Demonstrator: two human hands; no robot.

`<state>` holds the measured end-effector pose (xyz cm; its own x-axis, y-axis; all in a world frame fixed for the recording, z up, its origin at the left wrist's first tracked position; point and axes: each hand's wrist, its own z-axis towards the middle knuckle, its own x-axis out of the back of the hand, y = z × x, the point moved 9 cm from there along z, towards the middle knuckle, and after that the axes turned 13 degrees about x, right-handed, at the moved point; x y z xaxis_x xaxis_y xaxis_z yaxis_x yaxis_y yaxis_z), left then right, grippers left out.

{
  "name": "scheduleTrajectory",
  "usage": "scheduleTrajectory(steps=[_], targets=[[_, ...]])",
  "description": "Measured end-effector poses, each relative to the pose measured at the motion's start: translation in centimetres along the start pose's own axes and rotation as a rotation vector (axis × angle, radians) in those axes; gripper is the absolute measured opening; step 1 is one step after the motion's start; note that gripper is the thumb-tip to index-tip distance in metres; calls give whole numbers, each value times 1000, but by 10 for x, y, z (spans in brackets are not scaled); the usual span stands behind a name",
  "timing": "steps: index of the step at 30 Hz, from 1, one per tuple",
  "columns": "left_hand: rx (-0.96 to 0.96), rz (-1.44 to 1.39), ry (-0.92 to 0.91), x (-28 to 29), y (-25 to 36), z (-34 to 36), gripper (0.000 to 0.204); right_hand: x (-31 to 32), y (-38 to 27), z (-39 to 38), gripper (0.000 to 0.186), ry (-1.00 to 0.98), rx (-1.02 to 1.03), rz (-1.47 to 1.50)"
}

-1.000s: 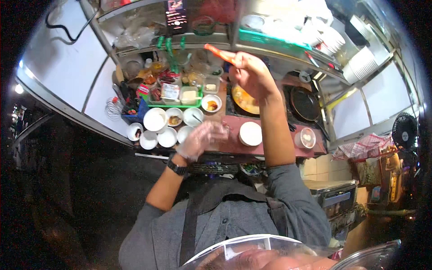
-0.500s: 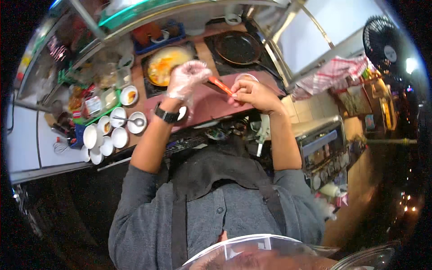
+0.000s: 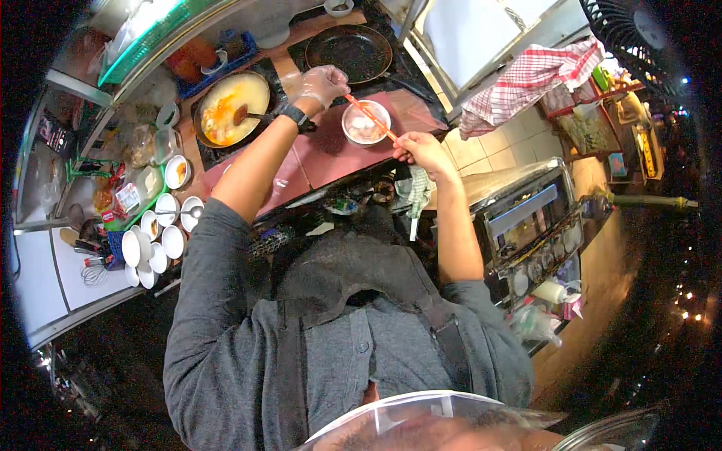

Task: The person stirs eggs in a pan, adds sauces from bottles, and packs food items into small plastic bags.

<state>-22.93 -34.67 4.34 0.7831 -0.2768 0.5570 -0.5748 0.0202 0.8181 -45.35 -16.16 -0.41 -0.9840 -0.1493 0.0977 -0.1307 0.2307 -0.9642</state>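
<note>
A slim orange-red stick-shaped packet (image 3: 371,116) stretches between my two hands, slanting over a white bowl (image 3: 347,129) of pale pink and white pieces. My left hand (image 3: 323,83), in a clear plastic glove, is closed on its far left end. At the near right end, the bare fingers of my right hand (image 3: 419,149) pinch it. Whether it is a wrapped sausage or another food, I cannot tell. The bowl stands on a reddish board (image 3: 304,169). Left of my gloved hand, a pan (image 3: 218,139) holds a yellow-orange egg-like mixture with a dark spatula (image 3: 241,115) resting in it.
Beyond my hands sits a dark flat pan (image 3: 348,52) on a burner. Several small white bowls (image 3: 136,246), one with a spoon, crowd the left side. A checked cloth (image 3: 500,86) hangs at the right, above an oven-like appliance (image 3: 530,222). A black fan (image 3: 635,34) stands far right.
My hands have drawn farther apart, and more of the orange-red packet's length shows between them. The bowl beneath is now in plain sight. The whole view has shifted and turned slightly.
</note>
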Motion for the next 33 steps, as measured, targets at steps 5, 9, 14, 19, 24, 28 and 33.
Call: scheduleTrajectory(steps=[5, 9, 14, 19, 24, 28, 33], targets=[[23, 246, -111, -26, -8, 19, 22, -3, 30, 15, 20, -8, -21, -19], [-48, 650, -315, -60, -5, 26, 22, -17, 54, 30, 19, 19, -17, 66], [-169, 874, -394, -81, -14, 30, 23, -13, 66, 44, 21, 113, 48, -59], [-152, 955, -299, -67, -35, 19, 24, -22, 65, 57, 24, 144, 84, -517], [-199, 577, 128, 49, 83, -61, 12, 10, -18, 10, 32, 434, 240, -1112], [-685, 196, 365, 141, 158, -177, 23, -159, -114, 65, 19, 65, 661, -675], [-758, -175, 149, 227, 173, -319, 17, -469, -248, 86, 48, -543, 891, -66]])
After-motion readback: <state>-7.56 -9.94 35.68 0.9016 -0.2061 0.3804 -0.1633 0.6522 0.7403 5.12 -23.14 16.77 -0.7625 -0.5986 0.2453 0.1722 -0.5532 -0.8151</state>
